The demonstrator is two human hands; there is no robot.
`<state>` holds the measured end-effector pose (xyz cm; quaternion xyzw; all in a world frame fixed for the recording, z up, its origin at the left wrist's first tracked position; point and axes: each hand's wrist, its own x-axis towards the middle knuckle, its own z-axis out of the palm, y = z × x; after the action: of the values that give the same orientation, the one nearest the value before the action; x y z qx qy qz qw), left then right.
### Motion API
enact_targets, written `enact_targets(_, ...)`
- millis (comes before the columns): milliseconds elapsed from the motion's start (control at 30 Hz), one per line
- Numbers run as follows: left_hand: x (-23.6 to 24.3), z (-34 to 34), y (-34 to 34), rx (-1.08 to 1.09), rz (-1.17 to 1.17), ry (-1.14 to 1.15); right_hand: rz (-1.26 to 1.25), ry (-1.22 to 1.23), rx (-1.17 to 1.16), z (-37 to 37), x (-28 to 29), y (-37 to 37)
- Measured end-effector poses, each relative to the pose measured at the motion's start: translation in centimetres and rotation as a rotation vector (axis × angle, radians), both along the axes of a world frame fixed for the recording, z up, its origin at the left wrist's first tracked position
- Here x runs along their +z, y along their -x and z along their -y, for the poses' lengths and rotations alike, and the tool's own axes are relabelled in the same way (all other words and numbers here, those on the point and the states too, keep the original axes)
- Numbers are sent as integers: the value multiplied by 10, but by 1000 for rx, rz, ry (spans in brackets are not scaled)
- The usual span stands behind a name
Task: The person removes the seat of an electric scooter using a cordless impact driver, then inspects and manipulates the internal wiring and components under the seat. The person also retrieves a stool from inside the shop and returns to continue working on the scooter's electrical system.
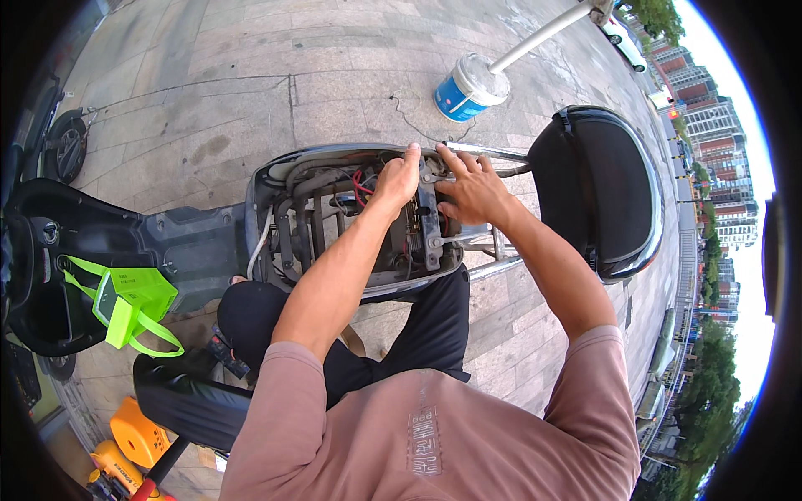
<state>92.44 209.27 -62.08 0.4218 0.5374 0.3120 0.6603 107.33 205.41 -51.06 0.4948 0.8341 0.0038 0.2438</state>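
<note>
A scooter's uncovered body lies before me, its seat opening showing a metal frame, hoses and red wires. My left hand is at the rear of this opening, beside a dark metal crossbar. Its fingers curl downward, mostly hidden, and the thumb side faces up; what they grip cannot be made out. Just right of the crossbar, my right hand has its fingers spread, with the fingertips at the bar's edge. Small parts under both hands are hidden.
A black top box sits on the scooter's rear rack. Beyond stands a blue-and-white bucket holding a white pole. On the footboard side lies a bright green bag. Orange equipment is at lower left, near a black seat.
</note>
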Motion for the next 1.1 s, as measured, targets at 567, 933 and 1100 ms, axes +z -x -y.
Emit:
enact_targets(567,4,-16,21,-260,349,393,262,118,32,-10,16,12)
enact_targets(933,3,-17,20,-365,263,358,368,157,53,-13,21,19)
enact_targets(1100,8,-14,21,-370,284,329,422,181,54,-17,22,24)
